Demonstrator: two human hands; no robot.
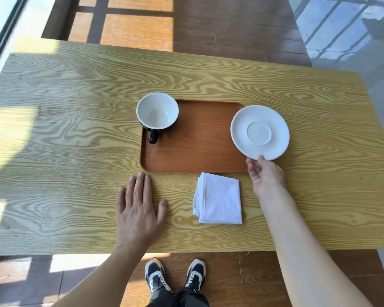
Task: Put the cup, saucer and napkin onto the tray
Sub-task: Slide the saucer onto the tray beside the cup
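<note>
A brown tray (197, 151) lies in the middle of the wooden table. A cup (157, 111), black outside and white inside, stands on the tray's far left corner with its handle toward me. My right hand (265, 176) pinches the near rim of a white saucer (259, 132), which overlaps the tray's right edge and looks lifted. A folded white napkin (218, 198) rests on the table just in front of the tray. My left hand (140, 209) lies flat on the table, fingers apart, near the tray's front left corner.
The light wooden table (64, 134) stretches wide to both sides of the tray. Its near edge runs just above my shoes (175, 275). Sunlit wooden floor lies beyond the far edge, and a glass wall stands at the right.
</note>
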